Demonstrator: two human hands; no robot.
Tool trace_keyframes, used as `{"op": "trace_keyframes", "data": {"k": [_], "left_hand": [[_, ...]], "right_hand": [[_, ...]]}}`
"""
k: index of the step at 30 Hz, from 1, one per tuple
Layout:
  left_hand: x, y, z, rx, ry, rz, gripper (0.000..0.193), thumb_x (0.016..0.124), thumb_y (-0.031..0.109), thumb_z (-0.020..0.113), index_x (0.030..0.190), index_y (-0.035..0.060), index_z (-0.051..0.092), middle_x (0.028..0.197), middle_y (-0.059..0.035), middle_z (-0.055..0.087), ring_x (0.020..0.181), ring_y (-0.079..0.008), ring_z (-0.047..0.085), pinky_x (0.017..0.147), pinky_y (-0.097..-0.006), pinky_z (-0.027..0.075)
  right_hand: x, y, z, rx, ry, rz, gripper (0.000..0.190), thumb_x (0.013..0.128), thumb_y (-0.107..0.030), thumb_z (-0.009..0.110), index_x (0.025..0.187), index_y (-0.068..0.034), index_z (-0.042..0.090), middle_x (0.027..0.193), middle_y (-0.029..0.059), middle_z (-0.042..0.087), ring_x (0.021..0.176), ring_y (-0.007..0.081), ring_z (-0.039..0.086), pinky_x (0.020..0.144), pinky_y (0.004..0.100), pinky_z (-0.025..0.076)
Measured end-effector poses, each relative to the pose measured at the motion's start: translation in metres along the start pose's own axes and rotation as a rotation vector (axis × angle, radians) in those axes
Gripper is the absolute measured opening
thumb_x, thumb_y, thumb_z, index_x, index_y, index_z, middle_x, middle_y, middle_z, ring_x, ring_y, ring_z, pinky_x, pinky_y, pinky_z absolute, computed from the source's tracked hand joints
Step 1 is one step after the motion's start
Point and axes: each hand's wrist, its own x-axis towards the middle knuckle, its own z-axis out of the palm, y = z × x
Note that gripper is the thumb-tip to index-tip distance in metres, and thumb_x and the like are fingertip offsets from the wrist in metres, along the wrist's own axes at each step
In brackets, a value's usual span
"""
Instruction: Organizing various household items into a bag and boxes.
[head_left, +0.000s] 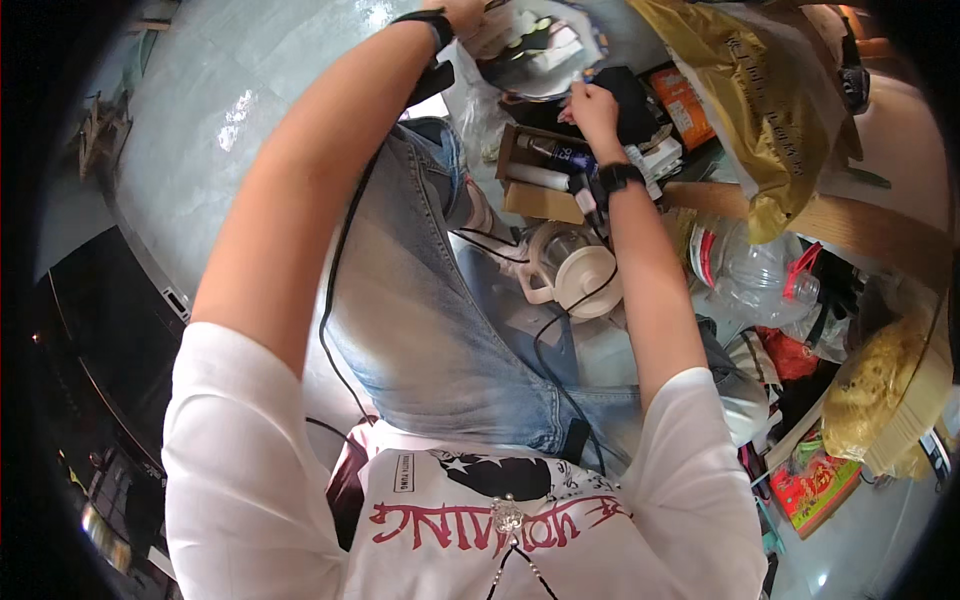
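At the top edge, a round dish (540, 86) with a patterned rim holds small black, white and pale pieces. My left hand (461, 16) is at its left side, partly cut off by the picture's edge; what its fingers do is hidden. My right hand (594, 109) is at the dish's lower right rim, thumb and fingertips pinched together on the rim. Below the dish, an open cardboard box (541, 201) holds a dark spray can or bottle (562, 154) and a white cylinder (536, 176). Clear plastic wrap (476, 97) lies left of the box.
A cream kettle with a glass body (585, 281) stands between my legs, with black cables around. On the right are a gold plastic bag (757, 112), a wooden bar (862, 225), a large clear bottle (757, 274) and a bagged yellowish item (874, 382). A dark glossy object (112, 315) stands left.
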Motion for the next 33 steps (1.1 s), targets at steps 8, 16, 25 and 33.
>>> {"op": "trace_keyframes", "data": {"k": [8,16,25,33], "left_hand": [[0.003,-0.005,0.037,0.249,-0.108,0.002,0.033,0.082,0.04,0.046,0.09,0.0139,0.065,0.087,-0.0097,0.065,0.081,-0.024,0.063,0.065,-0.0371,0.049],[-0.053,0.069,0.01,0.455,0.038,0.435,0.029,0.078,0.036,0.055,0.076,0.0098,0.068,0.075,-0.0095,0.065,0.072,-0.0232,0.064,0.057,-0.0371,0.05],[-0.101,0.169,0.078,0.098,-0.39,0.924,0.05,0.068,0.034,0.065,0.107,0.0059,0.051,0.098,-0.016,0.058,0.093,-0.03,0.057,0.075,-0.0415,0.047],[-0.122,0.238,0.169,-0.308,-0.141,0.167,0.031,0.078,0.033,0.053,0.103,0.0147,0.056,0.11,-0.0105,0.05,0.107,-0.0317,0.044,0.077,-0.0454,0.044]], "right_hand": [[-0.043,0.038,-0.001,0.098,-0.267,-0.03,0.03,0.088,-0.027,0.043,0.089,-0.002,0.061,0.073,0.0086,0.062,0.073,0.0185,0.06,0.065,0.0302,0.045],[-0.181,0.057,-0.126,-0.008,-0.508,0.142,0.023,0.088,-0.021,0.048,0.096,-0.001,0.057,0.078,0.0035,0.058,0.07,0.0087,0.054,0.065,0.0231,0.045],[-0.193,0.106,-0.109,-0.209,-0.147,0.199,0.03,0.084,-0.027,0.052,0.1,-0.003,0.057,0.088,0.0146,0.061,0.081,0.0251,0.059,0.073,0.0319,0.045],[-0.186,0.086,-0.092,-0.182,-0.187,0.189,0.031,0.082,-0.025,0.052,0.103,-0.003,0.056,0.095,0.0184,0.059,0.086,0.031,0.059,0.076,0.0362,0.045]]}}
